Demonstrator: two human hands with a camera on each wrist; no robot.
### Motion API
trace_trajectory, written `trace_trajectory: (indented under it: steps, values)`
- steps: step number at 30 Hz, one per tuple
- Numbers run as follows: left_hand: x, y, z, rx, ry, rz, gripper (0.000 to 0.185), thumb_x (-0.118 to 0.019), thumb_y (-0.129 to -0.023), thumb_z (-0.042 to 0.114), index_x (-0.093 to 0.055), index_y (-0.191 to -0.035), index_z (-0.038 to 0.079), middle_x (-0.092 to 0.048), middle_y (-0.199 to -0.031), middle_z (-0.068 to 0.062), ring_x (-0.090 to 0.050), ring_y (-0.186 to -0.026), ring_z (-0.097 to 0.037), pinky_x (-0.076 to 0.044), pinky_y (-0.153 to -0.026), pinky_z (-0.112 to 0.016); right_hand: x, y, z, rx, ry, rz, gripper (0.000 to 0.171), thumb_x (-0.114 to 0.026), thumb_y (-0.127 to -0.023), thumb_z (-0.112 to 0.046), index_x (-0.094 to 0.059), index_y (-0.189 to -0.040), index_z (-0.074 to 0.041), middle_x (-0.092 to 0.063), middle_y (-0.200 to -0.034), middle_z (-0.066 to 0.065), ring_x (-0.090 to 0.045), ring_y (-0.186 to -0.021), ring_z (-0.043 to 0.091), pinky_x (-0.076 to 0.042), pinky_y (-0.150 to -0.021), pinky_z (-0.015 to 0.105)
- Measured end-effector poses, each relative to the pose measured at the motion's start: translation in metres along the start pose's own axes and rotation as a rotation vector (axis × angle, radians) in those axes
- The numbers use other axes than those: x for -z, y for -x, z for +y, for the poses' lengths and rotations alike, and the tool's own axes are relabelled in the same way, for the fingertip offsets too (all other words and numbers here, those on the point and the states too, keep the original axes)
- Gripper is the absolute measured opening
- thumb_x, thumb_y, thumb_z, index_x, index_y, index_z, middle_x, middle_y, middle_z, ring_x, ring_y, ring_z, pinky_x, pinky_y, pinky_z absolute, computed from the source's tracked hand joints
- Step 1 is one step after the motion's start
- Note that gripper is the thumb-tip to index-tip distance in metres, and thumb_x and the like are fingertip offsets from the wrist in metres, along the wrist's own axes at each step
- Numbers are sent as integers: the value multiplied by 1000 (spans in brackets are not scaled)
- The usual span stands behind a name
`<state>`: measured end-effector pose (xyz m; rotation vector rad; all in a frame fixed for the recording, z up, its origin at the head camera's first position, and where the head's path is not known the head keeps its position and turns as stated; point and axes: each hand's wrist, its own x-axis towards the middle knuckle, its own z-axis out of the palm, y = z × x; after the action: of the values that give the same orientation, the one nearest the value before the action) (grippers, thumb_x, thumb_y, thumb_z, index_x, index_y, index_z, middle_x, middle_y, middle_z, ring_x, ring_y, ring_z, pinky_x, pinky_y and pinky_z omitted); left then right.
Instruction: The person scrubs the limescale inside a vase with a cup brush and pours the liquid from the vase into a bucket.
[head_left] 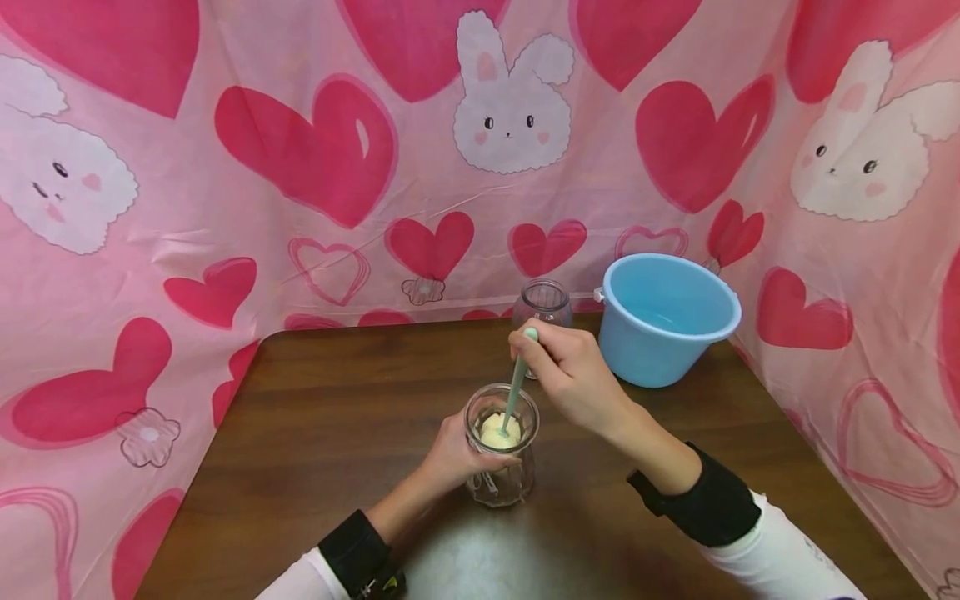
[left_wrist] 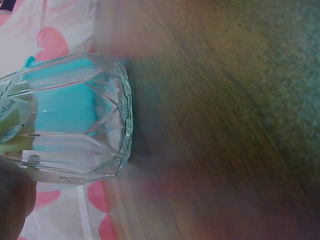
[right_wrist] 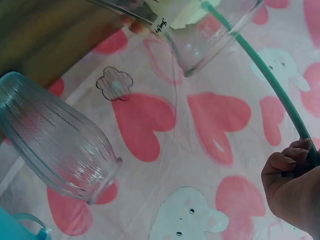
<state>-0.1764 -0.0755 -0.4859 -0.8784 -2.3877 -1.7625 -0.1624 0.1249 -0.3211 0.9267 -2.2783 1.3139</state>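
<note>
The left hand (head_left: 450, 454) grips the glass jar (head_left: 519, 485), whose printed label (right_wrist: 161, 24) I can't read. The right hand (head_left: 581, 379) holds a green stick (head_left: 516, 385), its tip in pale yellow stuff (head_left: 491, 433) inside that jar.

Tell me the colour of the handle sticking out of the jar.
The handle is green, showing best in the right wrist view.

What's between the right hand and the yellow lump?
The green stick spans it, running from the right hand into the held jar to the lump; head and right wrist views show this.
</note>
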Motion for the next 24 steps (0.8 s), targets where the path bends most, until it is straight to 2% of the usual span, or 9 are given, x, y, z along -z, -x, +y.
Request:
trace_trajectory:
  steps: [3, 10, 12, 14, 18, 20, 22, 24]
  values:
    - [-1, 0, 0, -3, -8, -2, 78, -99, -67, 20, -60, -134, 14, -73, -120, 2, -68, -107, -15, -54, -93, -33, -4, 3, 5, -20, -7, -3, 20, -59, -106, -15, -65, -87, -17, -52, -68, -7, -48, -60, 12, -43, -56, 29]
    - [-1, 0, 0, -17, -35, 1, 88, -99, -69, 19, -54, -144, 8, -72, -127, -7, -69, -110, -23, -56, -94, -52, -22, 15, 20, -62, -4, -168, 23, -57, -107, -17, -64, -85, -18, -50, -69, -12, -51, -65, 8, -47, -57, 26]
    - [-1, 0, 0, -26, -34, 3, 87, -98, -69, 19, -54, -143, 8, -72, -127, -8, -69, -110, -23, -56, -94, -53, -20, 15, 20, -60, -4, -178, 22, -57, -107, -16, -65, -87, -19, -50, -70, -12, -51, -65, 8, -47, -57, 26]
    - [-1, 0, -1, -30, -26, 6, 84, -99, -69, 18, -56, -141, 9, -72, -125, -7, -69, -109, -20, -56, -94, -48, -15, 13, 16, -41, -6, -134, 20, -59, -106, -14, -66, -88, -19, -51, -69, -11, -50, -63, 8, -45, -55, 26]
    - [0, 0, -1, -43, -21, 9, 78, -99, -67, 19, -60, -134, 13, -73, -121, -1, -68, -106, -14, -55, -92, -33, 1, 6, 8, 15, 6, 37, 18, -62, -103, -7, -69, -87, -14, -55, -66, -6, -49, -58, 11, -43, -52, 27]
    - [0, -1, -1, -52, -19, 10, 76, -99, -66, 20, -61, -132, 15, -73, -120, 1, -67, -105, -13, -53, -92, -30, 6, 3, 6, 22, 17, 97, 18, -62, -102, -7, -70, -87, -12, -57, -65, -5, -49, -56, 12, -42, -51, 28]
    - [0, -2, -1, -53, -22, 10, 78, -99, -66, 20, -60, -134, 16, -72, -120, 2, -67, -106, -13, -53, -92, -30, 6, 2, 7, 6, 18, 104, 18, -62, -102, -8, -70, -87, -11, -58, -66, -6, -50, -56, 12, -42, -51, 28]
    - [0, -2, -2, -44, -27, 10, 83, -100, -66, 20, -57, -137, 16, -72, -122, 2, -68, -107, -13, -54, -93, -32, 2, 4, 9, -23, 18, 63, 18, -61, -104, -10, -69, -88, -12, -58, -67, -8, -50, -57, 11, -43, -51, 28]
